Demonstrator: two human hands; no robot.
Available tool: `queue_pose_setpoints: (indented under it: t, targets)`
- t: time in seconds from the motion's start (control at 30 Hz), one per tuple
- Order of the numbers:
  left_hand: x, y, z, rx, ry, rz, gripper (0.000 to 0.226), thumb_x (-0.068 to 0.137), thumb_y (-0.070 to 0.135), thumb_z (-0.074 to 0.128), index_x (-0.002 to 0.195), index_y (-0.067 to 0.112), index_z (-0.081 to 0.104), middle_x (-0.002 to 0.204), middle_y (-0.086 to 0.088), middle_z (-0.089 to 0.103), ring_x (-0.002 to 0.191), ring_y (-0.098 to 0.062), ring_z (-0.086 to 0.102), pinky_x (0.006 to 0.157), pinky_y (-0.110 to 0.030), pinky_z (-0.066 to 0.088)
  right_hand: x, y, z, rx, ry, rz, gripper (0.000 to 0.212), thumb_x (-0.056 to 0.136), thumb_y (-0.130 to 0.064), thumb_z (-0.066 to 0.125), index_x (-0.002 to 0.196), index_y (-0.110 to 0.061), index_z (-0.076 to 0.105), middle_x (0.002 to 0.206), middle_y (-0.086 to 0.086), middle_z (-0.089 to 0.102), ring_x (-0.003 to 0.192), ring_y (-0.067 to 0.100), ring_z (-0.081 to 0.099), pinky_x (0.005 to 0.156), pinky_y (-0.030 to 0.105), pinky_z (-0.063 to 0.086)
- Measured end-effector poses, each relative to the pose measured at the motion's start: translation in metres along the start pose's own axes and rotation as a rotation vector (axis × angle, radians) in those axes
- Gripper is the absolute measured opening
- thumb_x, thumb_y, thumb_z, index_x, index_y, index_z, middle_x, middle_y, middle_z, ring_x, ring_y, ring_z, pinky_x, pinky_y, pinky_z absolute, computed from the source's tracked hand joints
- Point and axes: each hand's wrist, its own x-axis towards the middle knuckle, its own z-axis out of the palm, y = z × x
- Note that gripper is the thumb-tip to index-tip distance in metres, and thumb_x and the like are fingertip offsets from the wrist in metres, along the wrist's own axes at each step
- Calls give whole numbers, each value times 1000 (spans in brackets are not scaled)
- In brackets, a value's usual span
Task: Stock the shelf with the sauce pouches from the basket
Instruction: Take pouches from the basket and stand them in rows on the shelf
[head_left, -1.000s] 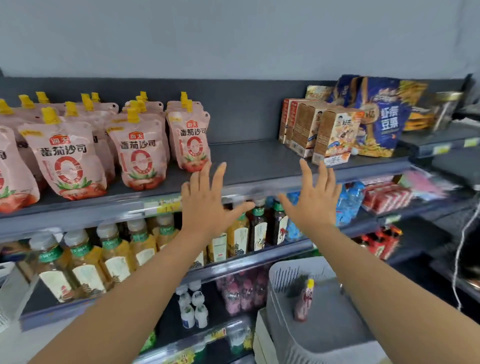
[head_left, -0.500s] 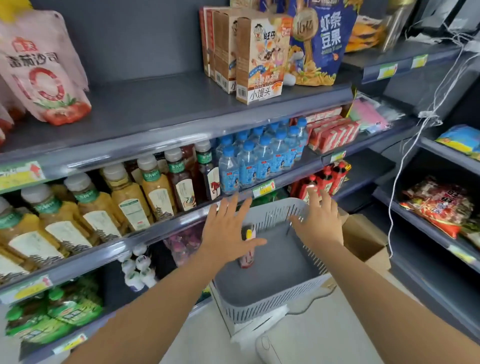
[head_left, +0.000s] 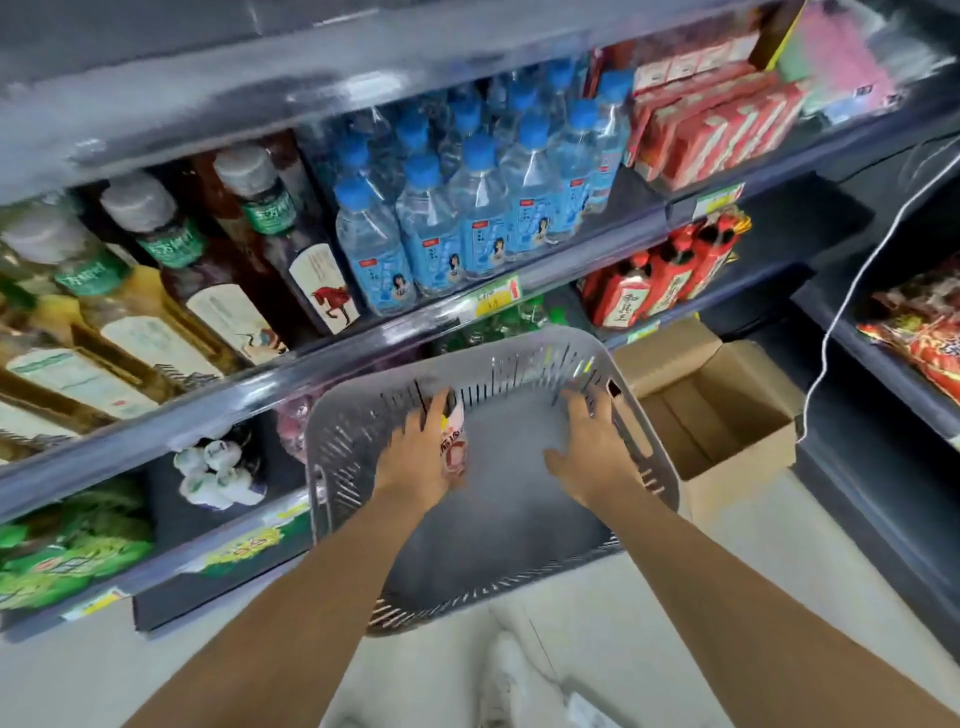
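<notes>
A grey slotted basket (head_left: 349, 453) stands on the floor below the shelves. One pink sauce pouch (head_left: 455, 448) with red print stands inside it near the far left wall. My left hand (head_left: 415, 457) lies against the pouch with its fingers stretched along the pouch's left side; the thumb is hidden and the picture is blurred. My right hand (head_left: 592, 449) is inside the basket near the right wall, fingers spread and holding nothing. The upper shelf with the other pouches is out of view.
An open cardboard box (head_left: 727, 415) sits right of the basket. Shelves ahead hold blue-capped water bottles (head_left: 467, 208), tea bottles (head_left: 171, 270) and red packs (head_left: 711, 119). A white cable (head_left: 831, 332) hangs at the right. The shelf edge (head_left: 363, 343) juts out just above the basket.
My view has tilted down from the pouch shelf to the basket. Both hands dropped from shelf height into the basket, and the left hand has come against the pouch.
</notes>
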Motion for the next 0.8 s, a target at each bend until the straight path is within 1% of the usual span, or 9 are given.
queue_pose_setpoints:
  t: [0.13, 0.2, 0.27, 0.37, 0.47, 0.53, 0.63, 0.7, 0.8]
  targets:
    - [6, 1, 8, -207, 17, -38, 104, 84, 0, 62, 149, 40, -9, 103, -15, 60, 85, -30, 62, 72, -40, 51, 13, 7, 13, 30, -69, -22, 74, 88, -19, 63, 148, -14, 20, 151, 12, 19, 129, 33, 43, 100, 38, 41]
    - [6, 0, 8, -256, 22, -46, 103, 83, -5, 58, 150, 39, -7, 93, -15, 63, 76, -25, 61, 69, -39, 51, 18, 6, 16, 11, -112, -26, 75, 88, -19, 63, 149, -13, 19, 149, 12, 26, 129, 32, 43, 102, 36, 39]
    - [8, -1, 2, -287, 25, -43, 105, 82, -6, 60, 150, 40, -5, 86, -14, 66, 75, -25, 65, 70, -45, 55, 20, 2, 17, 6, -163, -24, 75, 88, -20, 63, 149, -17, 20, 149, 11, 31, 127, 30, 46, 102, 35, 40]
    - [5, -1, -13, -263, 29, 5, 101, 85, -7, 55, 151, 38, -7, 60, -7, 55, 56, -21, 59, 57, -41, 53, 23, -10, 18, 21, -216, -49, 79, 84, -19, 69, 147, -22, 22, 146, 8, 37, 126, 28, 47, 100, 34, 44]
    - [-3, -2, -38, -307, 63, 87, 96, 90, -1, 54, 150, 39, -8, 58, -8, 54, 53, -20, 56, 48, -33, 45, 24, -31, 13, 150, -231, -56, 91, 75, -15, 78, 147, -23, 24, 143, 6, 43, 125, 26, 50, 93, 32, 46]
    - [-11, -8, -59, -403, 80, 146, 92, 90, 1, 55, 151, 39, -2, 67, -15, 61, 61, -25, 60, 57, -41, 51, 23, -51, 7, 379, -234, -29, 94, 68, -8, 84, 144, -21, 31, 139, 8, 46, 126, 26, 48, 95, 34, 46]
    - [-28, -19, -98, -571, 162, 228, 88, 87, 1, 59, 148, 43, 11, 77, -16, 68, 68, -27, 63, 63, -43, 51, 21, -85, -6, 597, -301, -58, 68, 64, -2, 86, 122, -18, 54, 122, 6, 61, 116, 24, 56, 98, 42, 47]
    - [-44, -25, -129, -665, 236, 281, 83, 85, -2, 62, 146, 39, 22, 67, -14, 64, 56, -20, 55, 53, -32, 44, 13, -111, -23, 634, -344, -118, 41, 68, -9, 84, 101, -22, 63, 108, -1, 68, 104, 18, 62, 91, 37, 50]
    - [-73, -41, -179, -729, 306, 335, 72, 86, -6, 60, 142, 29, 32, 61, 3, 52, 47, -1, 46, 52, -15, 36, -6, -153, -52, 697, -387, -149, 35, 71, -17, 83, 100, -22, 64, 105, -5, 70, 101, 14, 63, 84, 33, 50]
